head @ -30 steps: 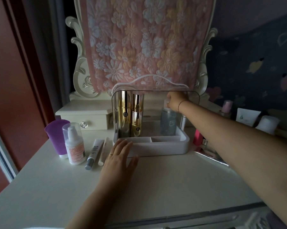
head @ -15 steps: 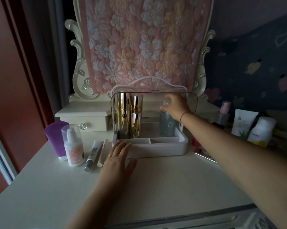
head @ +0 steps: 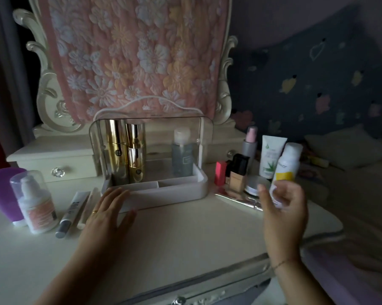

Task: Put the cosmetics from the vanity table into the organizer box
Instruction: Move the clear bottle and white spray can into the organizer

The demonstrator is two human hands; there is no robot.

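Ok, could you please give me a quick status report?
Left hand flat before white plastic organizer box. Right hand round white yellow-banded bottle. Nothing in the way.

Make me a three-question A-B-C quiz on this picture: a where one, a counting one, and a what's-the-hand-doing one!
1. Where is the purple plastic cup? A left of the white organizer box; B inside it; C behind it.
2. How many shiny gold bottles stand in the box? A one; B two; C four.
3. The right hand is: A flat; B gripping the white bottle with yellow band; C pointing.
Answers: A, it's far left; B, two side by side; B, fingers curl round it.
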